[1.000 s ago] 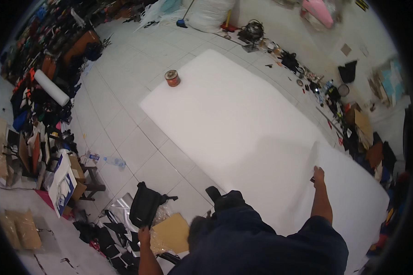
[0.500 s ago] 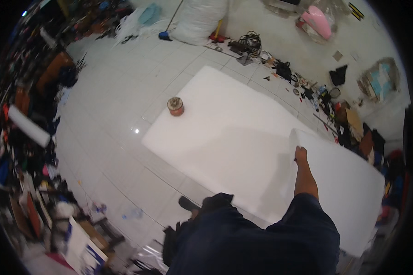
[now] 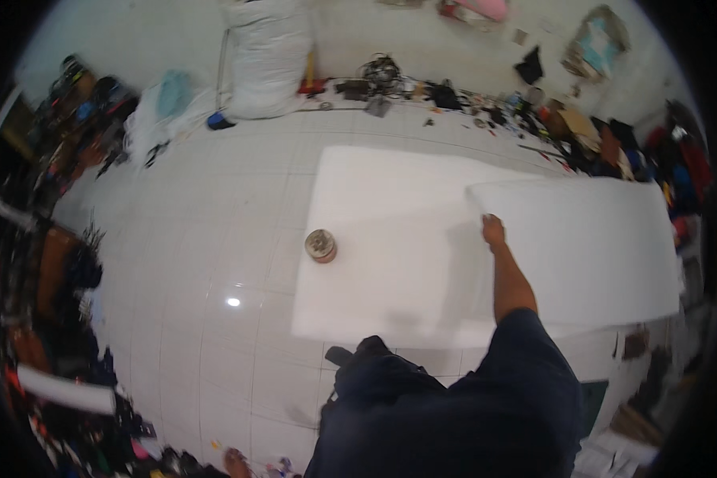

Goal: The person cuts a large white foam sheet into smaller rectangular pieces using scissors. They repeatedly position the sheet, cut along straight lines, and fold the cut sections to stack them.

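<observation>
My right hand (image 3: 494, 229) is closed on the raised edge of a white foam sheet's folded-over end (image 3: 581, 247). Its arm reaches forward in a dark sleeve. Under and left of that fold, the rest of the white foam sheet (image 3: 390, 187) lies flat on the tiles. A small round container with a reddish-brown side (image 3: 321, 247) stands on the sheet near its left edge. My left hand does not show. At the lower edge is a skin-coloured shape (image 3: 235, 462), too cut off to tell if it is a foot or a hand.
Pale floor tiles (image 3: 191, 239) stretch to the left. A large white sack (image 3: 269, 64) leans on the far wall, a blue broom head (image 3: 221, 121) beside it. Coiled black cable (image 3: 381, 76) and small clutter line the wall. Piled goods and a white roll (image 3: 68, 392) are at the left.
My view has turned, so the sheet now lies more level across the picture. My right hand keeps its hold on the folded edge.
</observation>
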### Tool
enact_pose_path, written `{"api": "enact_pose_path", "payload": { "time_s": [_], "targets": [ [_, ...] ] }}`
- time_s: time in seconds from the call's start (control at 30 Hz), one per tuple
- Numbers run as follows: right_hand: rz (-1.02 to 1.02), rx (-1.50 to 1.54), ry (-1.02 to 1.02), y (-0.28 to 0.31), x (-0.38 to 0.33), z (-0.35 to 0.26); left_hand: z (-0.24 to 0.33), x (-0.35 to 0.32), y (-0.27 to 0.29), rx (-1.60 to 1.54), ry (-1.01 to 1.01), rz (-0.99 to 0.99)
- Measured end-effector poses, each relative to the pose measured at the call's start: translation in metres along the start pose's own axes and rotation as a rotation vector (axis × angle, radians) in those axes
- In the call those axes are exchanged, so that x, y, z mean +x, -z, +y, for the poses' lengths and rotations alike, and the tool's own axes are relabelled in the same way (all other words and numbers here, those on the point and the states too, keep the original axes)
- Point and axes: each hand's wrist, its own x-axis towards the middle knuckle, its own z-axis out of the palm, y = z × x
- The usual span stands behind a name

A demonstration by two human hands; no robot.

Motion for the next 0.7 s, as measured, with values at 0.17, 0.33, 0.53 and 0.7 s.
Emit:
{"api": "enact_pose_path", "payload": {
  "time_s": [0.17, 0.33, 0.53, 0.7],
  "targets": [
    [-0.152, 0.043, -0.186, -0.037, -0.072, -0.141, 0.012, 0.052, -0.035, 0.345, 0.163, -0.424],
    [-0.097, 0.037, -0.205, -0.093, -0.110, -0.241, 0.083, 0.210, -0.042, 0.399, 0.119, -0.507],
    [-0.096, 0.005, -0.051, -0.201, -0.153, -0.298, 0.205, 0.502, 0.000, 0.370, -0.114, -0.390],
    [-0.135, 0.029, 0.012, -0.304, -0.178, -0.369, 0.386, 0.731, -0.005, 0.388, -0.394, -0.353]
  ]
}}
